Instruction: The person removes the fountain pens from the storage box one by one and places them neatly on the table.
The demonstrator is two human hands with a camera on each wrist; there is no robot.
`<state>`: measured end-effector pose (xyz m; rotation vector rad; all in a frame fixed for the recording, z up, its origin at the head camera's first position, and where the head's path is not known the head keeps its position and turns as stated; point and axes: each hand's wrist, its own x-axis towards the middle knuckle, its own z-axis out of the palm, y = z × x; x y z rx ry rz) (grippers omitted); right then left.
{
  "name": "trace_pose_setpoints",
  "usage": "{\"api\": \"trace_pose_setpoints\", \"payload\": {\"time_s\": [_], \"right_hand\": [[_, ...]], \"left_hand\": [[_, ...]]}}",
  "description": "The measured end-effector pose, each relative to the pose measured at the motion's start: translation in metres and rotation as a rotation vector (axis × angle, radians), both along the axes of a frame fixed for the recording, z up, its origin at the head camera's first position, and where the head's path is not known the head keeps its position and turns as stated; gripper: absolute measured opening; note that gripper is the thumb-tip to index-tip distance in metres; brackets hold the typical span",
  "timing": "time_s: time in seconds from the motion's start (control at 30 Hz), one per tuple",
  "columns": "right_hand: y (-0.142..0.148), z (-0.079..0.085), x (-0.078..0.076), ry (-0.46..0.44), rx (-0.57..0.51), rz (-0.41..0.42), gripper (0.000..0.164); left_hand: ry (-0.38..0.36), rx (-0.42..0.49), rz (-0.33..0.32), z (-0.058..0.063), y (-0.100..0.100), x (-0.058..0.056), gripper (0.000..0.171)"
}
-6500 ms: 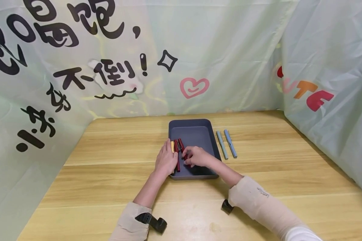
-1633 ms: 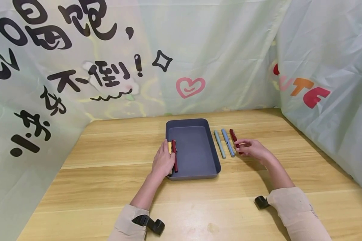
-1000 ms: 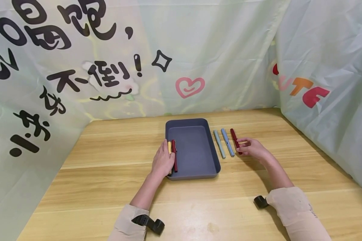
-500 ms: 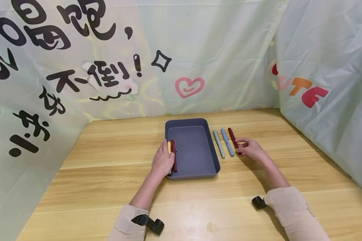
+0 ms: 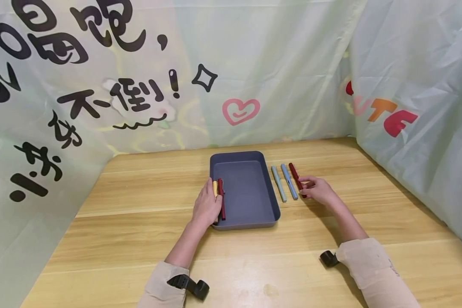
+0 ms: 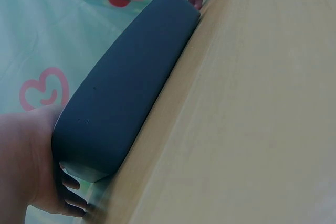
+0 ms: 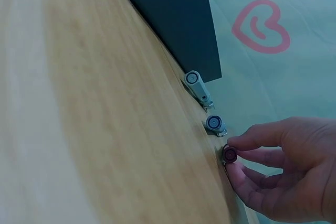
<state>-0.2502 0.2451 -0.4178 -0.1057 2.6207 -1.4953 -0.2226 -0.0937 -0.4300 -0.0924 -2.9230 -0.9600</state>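
Note:
In the head view my left hand (image 5: 208, 206) grips the left wall of a dark grey tray (image 5: 250, 192), its thumb over the rim. A yellow pen (image 5: 215, 188), partly hidden by this hand, and a dark red pen (image 5: 221, 201) lie along that wall inside the tray. Right of the tray, my right hand (image 5: 318, 190) pinches another dark red pen (image 5: 294, 172) by its near end, between thumb and fingertips. Beside it lie a light blue pen (image 5: 289, 181) and a pale green pen (image 5: 279, 183), roughly parallel. The right wrist view shows the held pen's round end (image 7: 230, 154).
The wooden table (image 5: 138, 239) runs to a printed cloth backdrop (image 5: 292, 77) behind and at both sides. A black wrist camera (image 5: 201, 290) hangs at the left sleeve, another black camera (image 5: 328, 259) at the right one.
My right hand took a dark red pen out of the tray and set it down right of the blue pen. Lately it has nudged that pen slightly leftward. The left hand stays at the tray.

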Motion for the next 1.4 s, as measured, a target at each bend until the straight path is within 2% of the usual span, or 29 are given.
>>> {"api": "trace_pose_setpoints", "payload": {"time_s": [0.57, 1.0, 1.4], "right_hand": [[-0.002, 0.0002, 0.0004, -0.017, -0.013, -0.009, 0.043], [-0.0039, 0.0031, 0.0034, 0.016, 0.074, -0.037, 0.041], [-0.003, 0.0037, 0.0031, 0.029, 0.104, -0.036, 0.04]], "left_hand": [[-0.002, 0.003, -0.001, -0.0007, -0.0009, -0.0001, 0.063], [-0.013, 0.001, 0.001, 0.0007, -0.0005, -0.0004, 0.064], [-0.014, 0.003, 0.002, -0.0007, -0.0006, -0.0007, 0.064]]}}
